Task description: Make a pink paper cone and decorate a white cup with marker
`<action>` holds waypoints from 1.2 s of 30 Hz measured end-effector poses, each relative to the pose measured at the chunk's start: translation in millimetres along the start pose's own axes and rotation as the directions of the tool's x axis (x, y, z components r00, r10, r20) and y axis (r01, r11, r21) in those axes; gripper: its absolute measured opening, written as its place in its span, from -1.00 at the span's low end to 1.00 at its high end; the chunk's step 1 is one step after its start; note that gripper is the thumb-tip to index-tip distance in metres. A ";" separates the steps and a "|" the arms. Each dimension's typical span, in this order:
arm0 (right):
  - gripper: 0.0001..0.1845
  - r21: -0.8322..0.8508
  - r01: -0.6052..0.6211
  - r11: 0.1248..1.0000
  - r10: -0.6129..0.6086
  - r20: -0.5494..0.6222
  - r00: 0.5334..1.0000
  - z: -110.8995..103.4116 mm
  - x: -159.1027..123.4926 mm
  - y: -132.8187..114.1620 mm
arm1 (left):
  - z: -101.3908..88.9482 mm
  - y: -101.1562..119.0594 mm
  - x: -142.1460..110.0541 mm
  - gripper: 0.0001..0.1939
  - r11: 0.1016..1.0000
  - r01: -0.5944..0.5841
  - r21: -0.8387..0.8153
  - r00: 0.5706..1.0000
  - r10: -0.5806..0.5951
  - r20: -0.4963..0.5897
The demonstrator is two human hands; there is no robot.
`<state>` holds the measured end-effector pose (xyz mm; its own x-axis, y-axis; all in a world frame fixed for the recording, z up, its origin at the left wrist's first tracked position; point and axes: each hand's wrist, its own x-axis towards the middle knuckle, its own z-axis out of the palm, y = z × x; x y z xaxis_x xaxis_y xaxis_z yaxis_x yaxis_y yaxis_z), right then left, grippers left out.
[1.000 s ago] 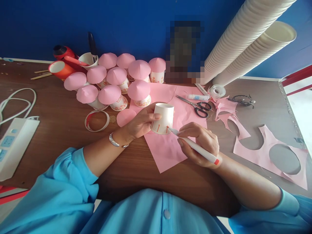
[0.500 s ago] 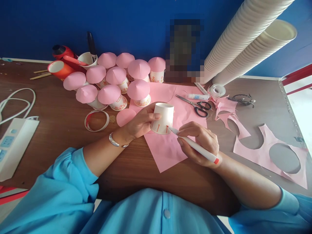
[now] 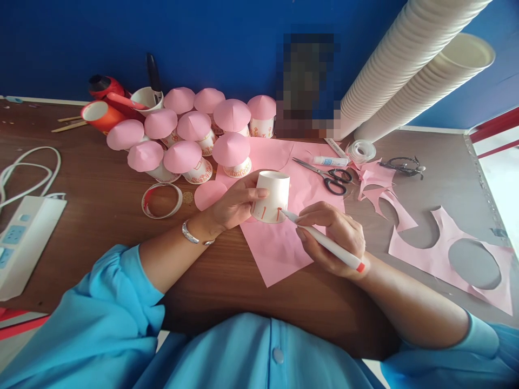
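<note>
My left hand (image 3: 239, 197) is closed around the left side of a white paper cup (image 3: 273, 189), with the thumb across its front. The cup is held upside-down-looking, wider end low, and carries short orange-red strokes near that lower rim. Between the fingers and thumb of my right hand (image 3: 334, 235) is a white marker pen (image 3: 330, 247) with a red band at its back end. Its tip meets the cup, or nearly so, beside the right-hand stroke. Beneath both hands lies a pink paper sheet (image 3: 275, 259).
Several decorated cups with pink paper cones (image 3: 231, 149) stand behind my left hand. Scissors (image 3: 334, 178), a glue stick (image 3: 330, 161), clear tape (image 3: 362, 151) and pink offcuts (image 3: 436, 248) lie right. Tall cup stacks (image 3: 405, 70) lean at the back. A power strip (image 3: 30, 243) sits left.
The pen tip has shifted very slightly at the right-hand stroke on the cup. My grip on cup and pen stays the same.
</note>
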<state>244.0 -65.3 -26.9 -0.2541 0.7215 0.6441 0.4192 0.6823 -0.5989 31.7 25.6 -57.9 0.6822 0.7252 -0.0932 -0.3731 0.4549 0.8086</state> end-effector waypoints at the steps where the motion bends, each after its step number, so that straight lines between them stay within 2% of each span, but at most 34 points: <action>1: -0.80 -0.004 -0.001 1.000 0.001 0.001 1.000 0.0 0.0 -0.1 | 0.0 0.1 0.0 -0.57 1.000 0.002 -0.003 1.000 -0.002 0.002; 24: -0.82 -0.016 -0.006 1.000 0.007 0.024 1.000 -0.8 -0.1 -1.3 | 1.1 1.5 -0.8 -0.55 1.000 0.020 -0.002 1.000 -0.020 -0.019; 32: -0.71 0.035 -0.010 0.999 0.009 0.004 1.000 -3.6 -0.8 -2.9 | -1.5 -1.0 0.3 -0.54 0.999 0.005 -0.037 0.999 -0.007 -0.051; 36: -0.73 0.030 -0.003 1.000 0.003 0.005 1.000 -1.7 -1.0 -3.3 | -0.6 -1.8 0.8 -0.50 1.000 0.020 -0.024 0.998 -0.021 -0.063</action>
<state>244.4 -68.5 -24.8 -0.2576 0.7241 0.6397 0.3937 0.6833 -0.6149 32.6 25.7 -59.7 0.6487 0.7467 -0.1470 -0.3746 0.4814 0.7924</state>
